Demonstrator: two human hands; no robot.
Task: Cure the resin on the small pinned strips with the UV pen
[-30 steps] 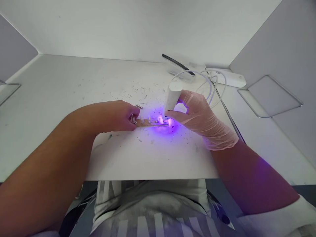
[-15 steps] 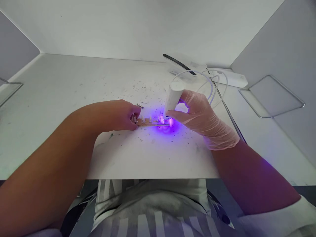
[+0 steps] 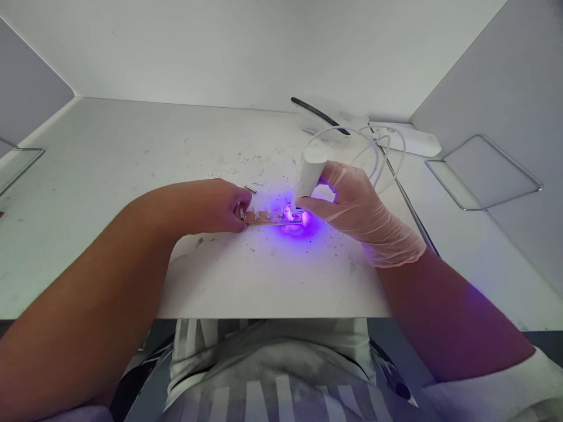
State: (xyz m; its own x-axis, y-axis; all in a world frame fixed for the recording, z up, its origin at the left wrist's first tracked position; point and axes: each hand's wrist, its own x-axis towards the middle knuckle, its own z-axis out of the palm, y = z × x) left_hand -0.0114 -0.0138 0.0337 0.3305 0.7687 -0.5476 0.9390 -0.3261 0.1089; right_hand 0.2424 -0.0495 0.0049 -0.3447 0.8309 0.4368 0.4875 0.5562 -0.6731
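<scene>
My bare left hand (image 3: 220, 206) grips the left end of a narrow wooden strip (image 3: 264, 218) low over the white table. Several small clear pieces stand in a row along the strip; they look like nail tips, though they are too small to be sure. In a clear glove, my right hand (image 3: 352, 205) is closed around a white handheld UV lamp (image 3: 309, 173). Its lower end is over the strip's right end, and violet light spreads there. Whether the lamp touches the pieces is hidden by the glow. A short metal pin (image 3: 250, 189) lies just behind the strip.
Behind the lamp lie a black nail file (image 3: 320, 115) and a clear plastic packet (image 3: 314, 130). A white cable (image 3: 377, 153) loops near a white box-shaped device (image 3: 416, 139) at the back right. Wire frames (image 3: 484, 173) stand at both sides. Dark specks dot the table (image 3: 264, 281).
Almost nothing differs. Both hands, the strip and the lit lamp keep their places; the view has shifted very slightly.
</scene>
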